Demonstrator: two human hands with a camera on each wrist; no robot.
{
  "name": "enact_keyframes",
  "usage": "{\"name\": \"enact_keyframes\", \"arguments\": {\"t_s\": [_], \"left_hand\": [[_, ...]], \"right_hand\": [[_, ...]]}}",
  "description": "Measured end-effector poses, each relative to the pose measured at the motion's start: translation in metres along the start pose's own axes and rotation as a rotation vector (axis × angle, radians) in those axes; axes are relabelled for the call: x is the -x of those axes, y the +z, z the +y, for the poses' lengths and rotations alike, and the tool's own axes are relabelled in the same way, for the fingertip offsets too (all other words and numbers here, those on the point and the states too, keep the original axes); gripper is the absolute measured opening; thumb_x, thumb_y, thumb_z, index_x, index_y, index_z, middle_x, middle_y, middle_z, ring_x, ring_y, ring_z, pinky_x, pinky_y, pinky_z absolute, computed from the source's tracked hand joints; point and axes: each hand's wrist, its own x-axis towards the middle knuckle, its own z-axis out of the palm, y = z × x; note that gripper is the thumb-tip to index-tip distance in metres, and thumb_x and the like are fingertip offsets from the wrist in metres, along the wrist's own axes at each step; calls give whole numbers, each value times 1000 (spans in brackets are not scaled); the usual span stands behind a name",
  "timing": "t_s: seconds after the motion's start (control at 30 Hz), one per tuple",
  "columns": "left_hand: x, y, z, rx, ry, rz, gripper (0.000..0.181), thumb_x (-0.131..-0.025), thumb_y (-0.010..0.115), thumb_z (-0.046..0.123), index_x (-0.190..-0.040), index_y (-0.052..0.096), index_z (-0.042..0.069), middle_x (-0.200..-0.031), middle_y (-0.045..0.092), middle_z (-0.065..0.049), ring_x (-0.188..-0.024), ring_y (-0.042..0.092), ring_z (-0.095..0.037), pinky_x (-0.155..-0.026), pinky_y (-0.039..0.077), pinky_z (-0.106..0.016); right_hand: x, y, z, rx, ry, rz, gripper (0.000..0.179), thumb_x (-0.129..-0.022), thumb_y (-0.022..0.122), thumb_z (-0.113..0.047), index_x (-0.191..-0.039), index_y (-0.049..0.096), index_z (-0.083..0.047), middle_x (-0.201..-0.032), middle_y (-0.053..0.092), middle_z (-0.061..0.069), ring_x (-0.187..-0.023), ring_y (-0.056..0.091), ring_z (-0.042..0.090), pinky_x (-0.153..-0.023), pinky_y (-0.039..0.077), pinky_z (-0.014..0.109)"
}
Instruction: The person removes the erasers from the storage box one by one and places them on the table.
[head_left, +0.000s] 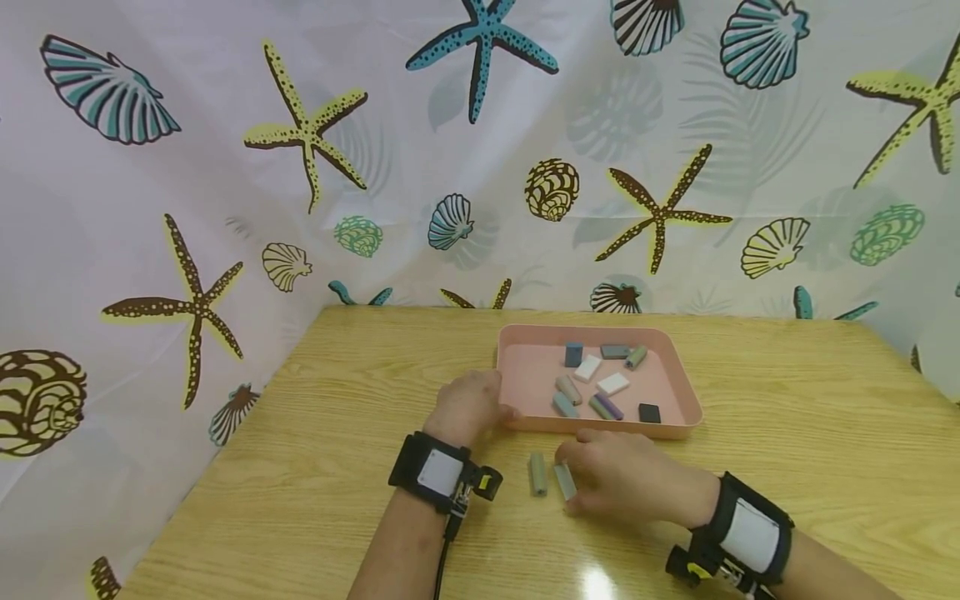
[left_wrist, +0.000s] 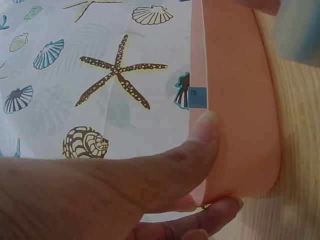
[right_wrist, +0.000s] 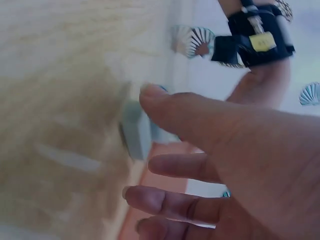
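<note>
My left hand (head_left: pixel 467 407) grips the left front corner of a pink tray (head_left: pixel 517 423); in the left wrist view the thumb (left_wrist: pixel 200 137) lies on the rim with fingers under it. My right hand (head_left: pixel 618 477) is in front of the tray, pinching a small pale grey-green block (head_left: pixel 566 482) end to end between thumb and index finger. The right wrist view shows that block (right_wrist: pixel 136 131) beside the thumb tip, blurred. Just left of it, an olive block (head_left: pixel 537 475) lies on the table. Whether the pinched block touches the table, I cannot tell.
Inside the tray lie several small blocks, among them a white one (head_left: pixel 612 383), a dark one (head_left: pixel 649 413) and a blue one (head_left: pixel 573 354). Wood-grain table (head_left: pixel 810 433) surrounds the tray. A patterned cloth (head_left: pixel 420 150) hangs behind. A cable (head_left: pixel 442 558) runs from the left wristband.
</note>
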Motion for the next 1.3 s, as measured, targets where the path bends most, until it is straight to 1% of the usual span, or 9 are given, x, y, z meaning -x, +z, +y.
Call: {"name": "enact_keyframes", "arguments": {"t_s": [0.1, 0.17, 0.37, 0.47, 0.6, 0.7, 0.8, 1.17, 1.3], "left_hand": [[0, 0, 0, -3, 1, -1, 33, -79, 71, 35, -93, 57, 8, -77, 55, -3, -65, 49, -17, -55, 41, -31], [-1, 0, 0, -2, -3, -4, 34, -79, 70, 35, -93, 56, 8, -77, 56, -3, -65, 49, -18, -55, 41, -31], [-1, 1, 0, 6, -12, -12, 35, -79, 71, 35, -95, 56, 8, -77, 55, -4, -65, 49, -18, -55, 39, -30], [-1, 1, 0, 9, -14, -14, 35, -79, 71, 35, -95, 56, 8, -77, 55, -4, -65, 48, -18, -55, 38, -30], [0, 1, 0, 10, -11, -13, 34, -79, 70, 35, -95, 56, 8, -76, 55, -5, -64, 49, -18, -54, 38, -30], [1, 0, 1, 11, -10, -12, 34, -80, 70, 34, -95, 57, 7, -76, 55, -5, -64, 49, -18, -54, 38, -30], [1, -1, 1, 12, -9, -12, 33, -80, 70, 34, -94, 57, 8, -76, 56, -4, -64, 49, -18, -54, 39, -30], [-1, -1, 0, 13, -9, -12, 34, -78, 71, 35, -93, 57, 8, -76, 55, -4, -64, 48, -17, -54, 39, -30], [-1, -1, -1, 13, -6, -6, 34, -78, 71, 36, -92, 57, 8, -76, 56, -4, -63, 48, -17, -53, 39, -29]], "right_hand": [[1, -7, 5, 3, 16, 17, 44, -74, 72, -37, -110, 59, -16, -97, 56, -3, -65, 45, 6, -53, 41, 27], [1, -13, 10, 13, 24, 34, 42, -76, 71, -36, -111, 59, -15, -98, 57, 0, -66, 47, 6, -53, 42, 27], [5, -27, 28, 10, 9, 117, 32, -78, 72, -32, -101, 61, -13, -85, 55, -2, -66, 48, 6, -54, 41, 24], [6, -33, 36, -11, 18, 142, 30, -78, 72, -27, -102, 62, -12, -77, 50, -4, -62, 42, 7, -51, 37, 23], [8, -40, 46, -32, 69, 132, 27, -80, 70, -23, -103, 62, -12, -76, 48, -3, -59, 39, 8, -49, 36, 24], [9, -44, 54, -33, 114, 117, 26, -80, 70, -22, -102, 61, -11, -77, 48, 0, -59, 40, 9, -48, 37, 25], [9, -46, 63, -16, 133, 118, 27, -79, 71, -20, -100, 59, -8, -77, 49, 2, -58, 43, 9, -48, 38, 25], [1, -40, 88, 15, 133, 80, 25, -79, 69, -9, -102, 58, -6, -81, 52, 5, -66, 47, 13, -52, 41, 26], [-6, -34, 93, 5, 96, 77, 27, -80, 65, -4, -107, 58, -5, -82, 53, 6, -68, 46, 14, -55, 41, 26]]}}
